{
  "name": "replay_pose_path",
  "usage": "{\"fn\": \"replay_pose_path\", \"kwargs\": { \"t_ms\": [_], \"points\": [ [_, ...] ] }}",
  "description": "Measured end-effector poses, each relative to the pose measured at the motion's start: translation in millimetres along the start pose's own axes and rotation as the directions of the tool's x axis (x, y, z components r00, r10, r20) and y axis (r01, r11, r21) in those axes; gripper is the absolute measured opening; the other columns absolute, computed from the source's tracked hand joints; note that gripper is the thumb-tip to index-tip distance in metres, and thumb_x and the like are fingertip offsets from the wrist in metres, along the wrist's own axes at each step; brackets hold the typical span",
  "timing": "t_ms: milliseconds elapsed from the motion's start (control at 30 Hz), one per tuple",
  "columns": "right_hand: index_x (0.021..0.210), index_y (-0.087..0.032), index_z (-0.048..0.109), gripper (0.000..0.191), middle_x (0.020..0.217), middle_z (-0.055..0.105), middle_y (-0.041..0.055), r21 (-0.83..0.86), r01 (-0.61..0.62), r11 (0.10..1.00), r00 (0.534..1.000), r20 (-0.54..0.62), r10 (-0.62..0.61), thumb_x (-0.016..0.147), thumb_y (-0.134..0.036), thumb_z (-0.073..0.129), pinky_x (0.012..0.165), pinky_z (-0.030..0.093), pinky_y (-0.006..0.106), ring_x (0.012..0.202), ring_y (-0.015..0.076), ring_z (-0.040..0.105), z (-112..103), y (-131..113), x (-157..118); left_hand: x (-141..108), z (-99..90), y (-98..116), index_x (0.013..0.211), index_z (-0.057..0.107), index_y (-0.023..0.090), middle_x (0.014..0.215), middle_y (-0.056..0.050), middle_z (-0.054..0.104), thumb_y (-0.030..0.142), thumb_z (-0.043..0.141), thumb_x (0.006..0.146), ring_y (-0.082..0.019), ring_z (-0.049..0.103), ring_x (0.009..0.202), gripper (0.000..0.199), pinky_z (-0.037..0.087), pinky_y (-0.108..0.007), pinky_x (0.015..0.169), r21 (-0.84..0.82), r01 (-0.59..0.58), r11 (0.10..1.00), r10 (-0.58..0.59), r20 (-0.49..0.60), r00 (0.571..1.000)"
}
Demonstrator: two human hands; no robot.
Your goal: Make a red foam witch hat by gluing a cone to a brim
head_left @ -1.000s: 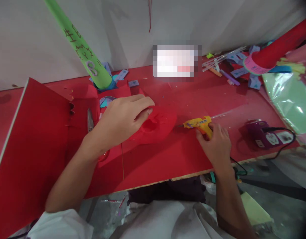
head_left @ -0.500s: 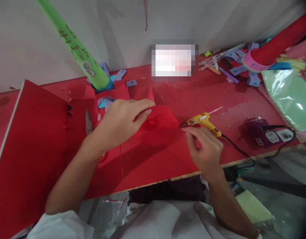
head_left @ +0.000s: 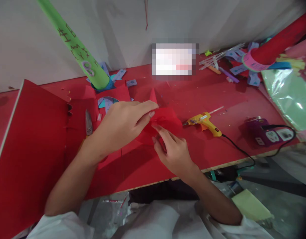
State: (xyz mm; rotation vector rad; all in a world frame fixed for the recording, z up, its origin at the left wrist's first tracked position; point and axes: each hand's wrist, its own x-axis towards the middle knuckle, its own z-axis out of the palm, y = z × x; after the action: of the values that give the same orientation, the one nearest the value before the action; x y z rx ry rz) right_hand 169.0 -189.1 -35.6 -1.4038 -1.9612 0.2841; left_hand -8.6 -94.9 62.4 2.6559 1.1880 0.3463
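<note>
A folded piece of thin red paper [head_left: 169, 118], with a pointed tip sticking up at its far side, is pinched between the thumb and index finger of my left hand [head_left: 129, 121]. My right hand [head_left: 174, 149] is at the near side of the paper. Its index fingertip touches the paper close to my left fingers, and the thumb is apart below it; the other fingers are curled. Red paper against the red tabletop makes its edges hard to tell. Just right of the paper, a yellow hot glue gun [head_left: 204, 121] lies with a clear glue stick in its back.
Scissors [head_left: 88, 122] lie left of my left wrist, beside a large upright red board [head_left: 30, 149]. A green cone [head_left: 93, 66] stands behind. At right are a purple power socket [head_left: 259, 132] with a cord, glue sticks [head_left: 224, 54], a red cone [head_left: 279, 43] and plastic-wrapped green sheets [head_left: 289, 96].
My right hand has moved left from beside the glue gun to the red paper, and its index finger now touches it. My left hand keeps its pinch, shifted slightly right and nearer.
</note>
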Motion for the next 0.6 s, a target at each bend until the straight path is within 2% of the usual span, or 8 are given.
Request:
{"fn": "replay_pose_path", "kwargs": {
  "t_ms": [200, 600],
  "points": [
    [0.144, -0.015, 0.060, 0.040, 0.103, 0.083, 0.0081, 0.025, 0.005, 1.000, 1.000, -0.029, -0.004, 0.105, -0.019, 0.051, 0.064, 0.057, 0.030, 0.083, 0.0201, 0.080, -1.4, -1.1, 1.6, -0.9, -0.8, 1.1, 0.116, 0.073, 0.023, 0.085, -0.002, 0.076, 0.026, 0.046, 0.108, -0.018, 0.066, 0.073, 0.028, 0.038, -0.030, 0.067, 0.019, 0.001, 1.000, -0.001, 0.024, 1.000],
    [0.148, -0.019, 0.056, 0.045, 0.107, 0.081, 0.0085, 0.034, -0.011, 0.999, 0.999, -0.052, 0.013, 0.103, -0.019, 0.052, 0.066, 0.060, 0.031, 0.086, 0.0210, 0.080, -3.4, 0.4, 3.8, -1.0, 1.4, 0.6, 0.115, 0.073, 0.024, 0.089, -0.001, 0.079, 0.025, 0.047, 0.109, -0.016, 0.068, 0.073, 0.026, 0.039, -0.029, 0.066, 0.016, -0.024, 1.000, 0.024, -0.007, 1.000]
  ]
}}
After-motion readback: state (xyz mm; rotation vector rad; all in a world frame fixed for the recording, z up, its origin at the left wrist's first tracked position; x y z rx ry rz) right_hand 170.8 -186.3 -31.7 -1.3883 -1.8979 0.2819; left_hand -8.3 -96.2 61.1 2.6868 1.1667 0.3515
